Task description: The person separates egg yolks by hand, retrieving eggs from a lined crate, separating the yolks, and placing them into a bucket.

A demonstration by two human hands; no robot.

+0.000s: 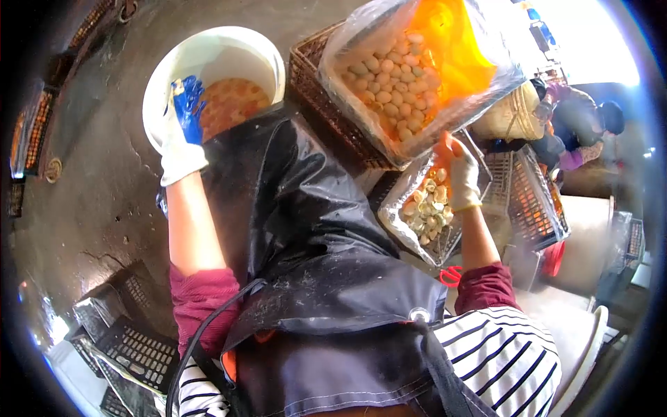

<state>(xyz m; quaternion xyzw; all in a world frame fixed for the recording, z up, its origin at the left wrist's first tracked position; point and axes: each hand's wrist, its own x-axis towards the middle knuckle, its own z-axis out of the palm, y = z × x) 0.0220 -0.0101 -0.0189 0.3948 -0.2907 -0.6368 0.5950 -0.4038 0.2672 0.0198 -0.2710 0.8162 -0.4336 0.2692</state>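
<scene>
My left hand [184, 132], in a white glove with a blue coated palm, is over the near left side of a white bucket [271, 52]. Its blue fingers look curled, and a small pale patch shows at their tips. Orange-brown liquid with rounded lumps [233, 104] lies in the bucket. My right hand [462, 174], in a white glove with orange fingers, is above a lined crate of broken eggshells [427, 212]. Its fingers look extended, with nothing clearly held. Just beyond that hand, a plastic-lined crate [333, 52] contains many whole eggs [396, 80].
A brown crate [306, 66] supports the egg crate. Red-handled scissors [450, 276] are beside my right forearm. Another person [580, 121] bends near a pale bucket [511, 115] on the right. Black crates [139, 351] stand at lower left on the wet floor [97, 187].
</scene>
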